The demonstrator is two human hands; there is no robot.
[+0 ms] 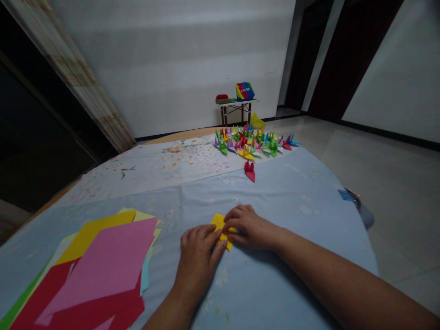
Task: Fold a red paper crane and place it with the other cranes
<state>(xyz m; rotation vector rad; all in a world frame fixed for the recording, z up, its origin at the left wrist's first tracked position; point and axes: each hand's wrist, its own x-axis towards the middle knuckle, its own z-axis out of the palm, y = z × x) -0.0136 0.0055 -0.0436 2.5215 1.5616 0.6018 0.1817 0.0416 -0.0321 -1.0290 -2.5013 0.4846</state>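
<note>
A small piece of folded yellow paper (218, 220) lies on the blue floral tablecloth (275, 284) in front of me. My left hand (198, 252) holds its lower left part, thumb and fingertips closed on it. From the right, my right hand (248, 227) pinches the same paper with bent fingers. The fingertips of both hands nearly meet over its middle and hide part of the folds. Farther up the cloth sits a single red paper crane (250, 171), apart from both hands.
Coloured paper sheets (106, 256), pink on top, are stacked at the left. Many folded paper cranes (254, 142) crowd the table's far end. Behind stands a small side table (237, 102) bearing a colourful box (244, 91). The table's rounded edge runs along the right.
</note>
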